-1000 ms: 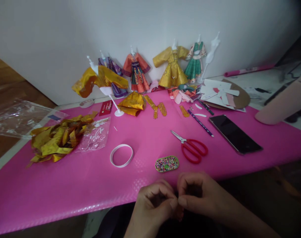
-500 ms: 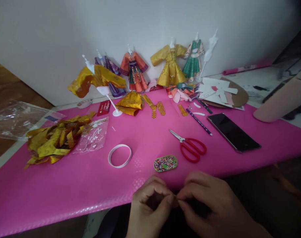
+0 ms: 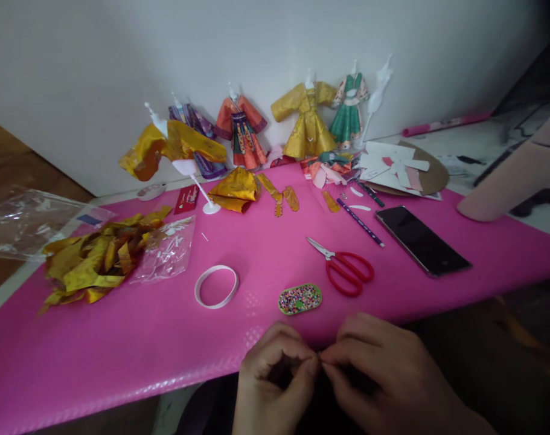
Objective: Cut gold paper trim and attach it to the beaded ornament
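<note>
My left hand (image 3: 272, 377) and my right hand (image 3: 374, 371) meet fingertip to fingertip just below the front edge of the pink mat (image 3: 121, 344). Both are pinched closed on a tiny piece I cannot make out. Right above them on the mat lies a small green oval dish of coloured beads (image 3: 300, 299). Red-handled scissors (image 3: 345, 269) lie a little further back to the right, and a white tape ring (image 3: 216, 286) sits to the left.
A black phone (image 3: 422, 240) and a purple pencil (image 3: 360, 223) lie at the right. Gold paper scraps (image 3: 96, 257) and a clear bag (image 3: 166, 251) sit at the left. Several paper-dressed doll stands (image 3: 308, 121) line the white wall, with paper cut-outs (image 3: 399, 166) beside them.
Both hands stayed pinched together and slid slightly lower and left in view; an orange scrap seen between the fingers earlier no longer shows. The view shifted a little.
</note>
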A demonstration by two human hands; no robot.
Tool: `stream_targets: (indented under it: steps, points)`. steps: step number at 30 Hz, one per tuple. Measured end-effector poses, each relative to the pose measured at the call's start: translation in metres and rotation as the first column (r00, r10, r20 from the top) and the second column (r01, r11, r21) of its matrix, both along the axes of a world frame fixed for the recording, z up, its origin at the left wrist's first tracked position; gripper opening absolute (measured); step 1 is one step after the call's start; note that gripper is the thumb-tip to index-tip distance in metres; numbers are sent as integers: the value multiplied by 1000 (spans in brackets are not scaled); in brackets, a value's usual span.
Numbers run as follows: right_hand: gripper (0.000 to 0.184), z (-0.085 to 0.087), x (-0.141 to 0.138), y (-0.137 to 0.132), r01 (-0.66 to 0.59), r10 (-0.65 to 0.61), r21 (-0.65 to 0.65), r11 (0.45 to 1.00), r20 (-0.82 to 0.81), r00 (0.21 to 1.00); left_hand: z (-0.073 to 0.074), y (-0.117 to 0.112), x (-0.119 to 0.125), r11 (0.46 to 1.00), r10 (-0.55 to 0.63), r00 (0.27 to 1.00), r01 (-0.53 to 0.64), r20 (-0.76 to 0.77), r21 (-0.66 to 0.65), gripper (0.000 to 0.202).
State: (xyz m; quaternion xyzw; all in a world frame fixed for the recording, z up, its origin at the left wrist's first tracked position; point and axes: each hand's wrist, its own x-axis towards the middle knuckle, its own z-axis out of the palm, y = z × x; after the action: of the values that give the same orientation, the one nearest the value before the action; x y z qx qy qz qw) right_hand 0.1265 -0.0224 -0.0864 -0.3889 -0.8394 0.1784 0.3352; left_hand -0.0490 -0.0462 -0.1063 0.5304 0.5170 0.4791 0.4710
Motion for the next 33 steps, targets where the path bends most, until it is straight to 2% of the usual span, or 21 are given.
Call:
stream_targets:
  steps: [5, 10, 27, 33]
  points:
    - [23, -3, -2, -2, 26, -23, 30, 999, -96, 995, -5, -1, 0, 990, -21, 995, 35, -100, 135, 18]
    - [23, -4, -1, -1, 25, -24, 6, 1000, -106, 994, -5, -2, 0, 986, -2, 991, 25, -134, 166, 20]
    - [23, -3, -1, 0, 37, -34, 30, 999, -95, 995, -3, -2, 2, 995, -12, 992, 24, -124, 98, 17]
    - [24, -4, -2, 0, 37, -34, 26, 999, -98, 995, 1, 0, 6, 994, 40, 994, -29, -103, 104, 16]
